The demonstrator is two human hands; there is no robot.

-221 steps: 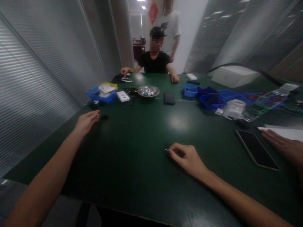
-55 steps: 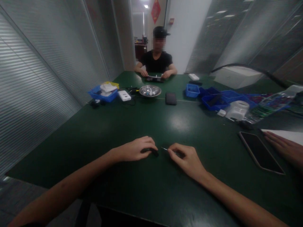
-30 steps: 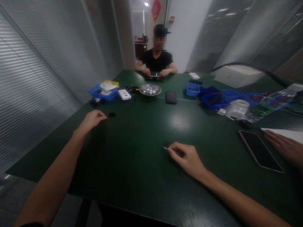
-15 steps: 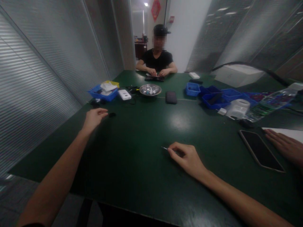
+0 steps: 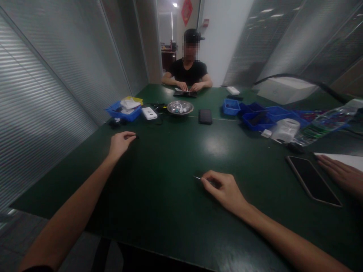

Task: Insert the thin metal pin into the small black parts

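On the left part of the green table, my left hand (image 5: 121, 144) is closed, with thumb and fingertips at a small flat black object (image 5: 137, 136). Most of that object is hidden behind the fingers. My right hand (image 5: 222, 187) rests near the middle of the table in a pinch. A thin, shiny metal tool (image 5: 197, 177) sticks out to the left from its fingertips. The rest of the tool is inside the hand, so I cannot make out its exact kind.
Behind my left hand stand a blue basket (image 5: 124, 115) and a white power bank (image 5: 149, 113). Farther off are a metal bowl (image 5: 180, 112) and a black wallet-like item (image 5: 205, 116). A phone (image 5: 313, 181), bottle (image 5: 326, 122) and another person's hand (image 5: 340, 172) are right. Someone sits opposite.
My left hand has moved right onto the black object, which lay uncovered on the table before. My right hand and its metal tool have stayed in place.
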